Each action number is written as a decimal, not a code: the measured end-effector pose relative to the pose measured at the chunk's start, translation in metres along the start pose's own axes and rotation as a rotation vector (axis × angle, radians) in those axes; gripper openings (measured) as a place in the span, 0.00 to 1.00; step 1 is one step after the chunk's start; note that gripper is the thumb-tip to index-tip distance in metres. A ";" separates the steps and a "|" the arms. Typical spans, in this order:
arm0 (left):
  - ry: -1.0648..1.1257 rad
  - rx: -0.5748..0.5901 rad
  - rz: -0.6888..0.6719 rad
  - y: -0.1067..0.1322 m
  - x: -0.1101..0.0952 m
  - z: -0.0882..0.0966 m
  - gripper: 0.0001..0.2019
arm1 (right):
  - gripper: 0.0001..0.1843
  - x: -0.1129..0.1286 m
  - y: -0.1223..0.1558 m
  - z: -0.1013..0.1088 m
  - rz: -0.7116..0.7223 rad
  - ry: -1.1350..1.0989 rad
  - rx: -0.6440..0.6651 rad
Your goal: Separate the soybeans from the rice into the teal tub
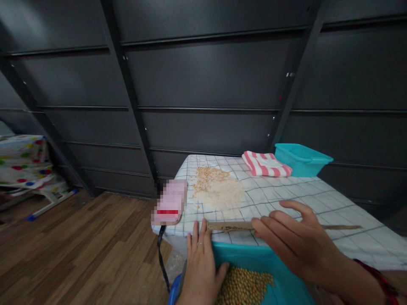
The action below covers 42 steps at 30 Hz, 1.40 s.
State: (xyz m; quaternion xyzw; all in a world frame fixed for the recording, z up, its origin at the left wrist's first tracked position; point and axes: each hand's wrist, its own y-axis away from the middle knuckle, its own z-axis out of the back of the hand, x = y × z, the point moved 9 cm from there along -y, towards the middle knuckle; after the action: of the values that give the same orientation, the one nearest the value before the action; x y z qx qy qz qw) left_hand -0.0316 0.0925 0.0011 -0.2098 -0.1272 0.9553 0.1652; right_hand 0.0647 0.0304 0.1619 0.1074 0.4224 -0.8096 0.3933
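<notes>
My left hand [202, 262] rests flat on the near left rim of a turquoise tub [273, 262] that holds yellow beans [243, 286]; its fingers are stretched out and its thumb lies inside the tub. My right hand [295, 241] hovers over the tub's far rim, its fingertips pinched on a long thin wooden stick [229, 226] that lies across the checked tablecloth [286, 195]. Beyond the stick sits a mixed heap of white rice and yellow grains [218, 186].
A pink blurred object [170, 202] lies at the table's left edge with a black strap [162, 254] hanging down. A red-and-white striped cloth [265, 164] and a second turquoise tub [300, 159] sit at the far end. Dark panelled wall behind; wooden floor on the left.
</notes>
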 end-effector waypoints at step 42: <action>0.050 -0.048 0.025 0.002 0.005 -0.004 0.44 | 0.14 -0.030 0.028 0.009 -0.005 -0.303 0.076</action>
State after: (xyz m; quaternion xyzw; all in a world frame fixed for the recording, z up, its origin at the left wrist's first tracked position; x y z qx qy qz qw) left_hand -0.0351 0.0931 -0.0046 -0.2391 -0.1433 0.9484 0.1514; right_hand 0.1066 0.0310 0.1657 -0.0025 0.3276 -0.8329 0.4461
